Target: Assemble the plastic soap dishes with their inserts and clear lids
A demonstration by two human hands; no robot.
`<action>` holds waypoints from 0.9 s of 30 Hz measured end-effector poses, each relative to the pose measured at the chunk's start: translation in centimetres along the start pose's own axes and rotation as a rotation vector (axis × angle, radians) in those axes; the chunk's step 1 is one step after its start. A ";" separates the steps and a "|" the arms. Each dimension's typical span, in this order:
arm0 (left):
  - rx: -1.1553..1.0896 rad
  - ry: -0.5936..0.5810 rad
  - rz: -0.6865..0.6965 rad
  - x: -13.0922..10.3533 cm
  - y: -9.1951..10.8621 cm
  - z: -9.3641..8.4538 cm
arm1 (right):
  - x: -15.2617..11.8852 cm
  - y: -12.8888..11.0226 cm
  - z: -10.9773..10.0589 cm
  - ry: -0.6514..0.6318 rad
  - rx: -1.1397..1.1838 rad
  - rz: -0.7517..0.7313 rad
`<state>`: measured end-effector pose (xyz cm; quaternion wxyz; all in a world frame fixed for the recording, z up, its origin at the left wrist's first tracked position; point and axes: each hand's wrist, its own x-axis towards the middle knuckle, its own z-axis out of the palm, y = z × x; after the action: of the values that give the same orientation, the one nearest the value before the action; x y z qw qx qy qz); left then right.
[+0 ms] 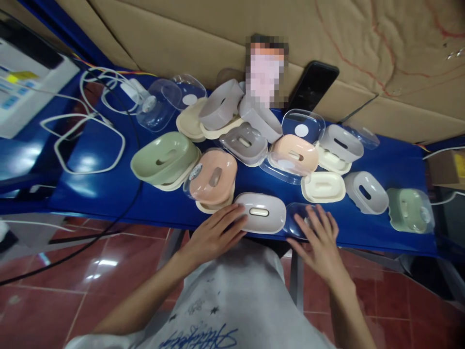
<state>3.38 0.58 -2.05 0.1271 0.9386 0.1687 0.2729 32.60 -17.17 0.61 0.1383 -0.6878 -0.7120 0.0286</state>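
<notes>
A smooth, glossy pale grey dish (260, 225), a rounded oval pierced by a slot, sits at the front edge of the shiny blue table (92, 196). The left hand (220, 231) lays its extended fingers against the dish's left end; its thumb is hidden, so I cannot tell whether it grips. The right hand (317, 240) is unclenched, fingers splayed over a thin transparent lid (293, 222), which they partly cover. Behind, an upright rectangle (267, 72) is pixelated beyond reading, and stacked grey dishes (220, 109) overlap, obscuring one another's outlines.
</notes>
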 end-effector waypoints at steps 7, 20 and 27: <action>-0.070 0.026 -0.057 -0.1 0.5 0.8 | -0.1 1.0 -0.7 0.211 0.217 0.122; -0.234 0.049 -0.258 -0.3 1.0 1.4 | 6.0 -5.0 2.4 0.044 -0.026 -0.182; -0.229 0.022 -0.227 0.1 1.0 1.0 | 4.7 -5.1 3.3 0.050 -0.081 -0.179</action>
<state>4.30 -0.40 -2.48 0.2613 0.8899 0.2428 0.2845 26.78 -12.31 -0.67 0.1301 -0.6267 -0.7677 -0.0297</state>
